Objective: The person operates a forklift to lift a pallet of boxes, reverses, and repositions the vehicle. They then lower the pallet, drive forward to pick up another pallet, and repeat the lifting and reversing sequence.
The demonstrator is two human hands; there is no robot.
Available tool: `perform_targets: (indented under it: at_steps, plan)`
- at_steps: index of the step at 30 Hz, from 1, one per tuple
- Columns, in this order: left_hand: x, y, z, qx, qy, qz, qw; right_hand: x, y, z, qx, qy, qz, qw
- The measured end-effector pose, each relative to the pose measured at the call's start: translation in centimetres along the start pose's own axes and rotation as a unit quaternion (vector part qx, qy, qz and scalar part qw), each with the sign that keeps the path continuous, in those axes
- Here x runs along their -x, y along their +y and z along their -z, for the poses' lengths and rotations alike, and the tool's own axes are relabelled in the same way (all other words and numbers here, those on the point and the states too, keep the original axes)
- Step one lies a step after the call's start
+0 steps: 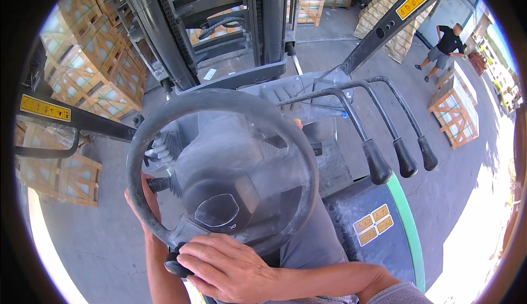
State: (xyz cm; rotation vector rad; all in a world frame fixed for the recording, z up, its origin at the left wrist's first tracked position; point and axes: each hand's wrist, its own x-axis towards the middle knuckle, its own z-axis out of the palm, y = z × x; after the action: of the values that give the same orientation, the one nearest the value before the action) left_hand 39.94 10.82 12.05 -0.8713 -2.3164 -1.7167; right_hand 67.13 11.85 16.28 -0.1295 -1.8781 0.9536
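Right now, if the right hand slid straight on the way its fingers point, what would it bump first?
Probably the left forearm. The right hand grips the black spinner knob on the steering wheel, fingers pointing left; depth is unclear.

Warehouse yard: forklift mast (219,24), stacked crates (93,57).

- Three black-knobbed control levers (405,158), right of centre.
- Forklift mast (219,24), top centre.
- Stacked wooden crates (96,57), upper left.
- Single crate (454,112) on concrete, right.
- A person in a dark shirt (446,46), upper right.
- Yellow warning stickers (373,224), lower right.
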Motion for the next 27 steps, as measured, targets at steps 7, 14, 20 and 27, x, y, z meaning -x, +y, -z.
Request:
perform_targets:
  at_steps: [7, 14, 20, 27]
  plan:
    - [-1.1, -0.5, -2.0, -0.088, -0.040, -0.101, 0.990, -0.3, 3.3, 15.0, 0.260, 0.106, -0.015, 0.960]
    - [-0.2, -1.2, -5.1, -0.020, -0.036, -0.049, 0.998, 0.3, 7.8, 26.5, 0.452, 0.214, -0.046, 0.865]
    - [-0.1, -0.7, -7.0, -0.025, -0.024, -0.088, 0.996, 0.2, 10.8, 31.3, 0.522, 0.215, -0.107, 0.819]
    - [0.0, 0.3, -7.8, -0.013, -0.033, -0.021, 0.999, -0.4, 12.0, 33.1, 0.545, 0.167, -0.211, 0.794]
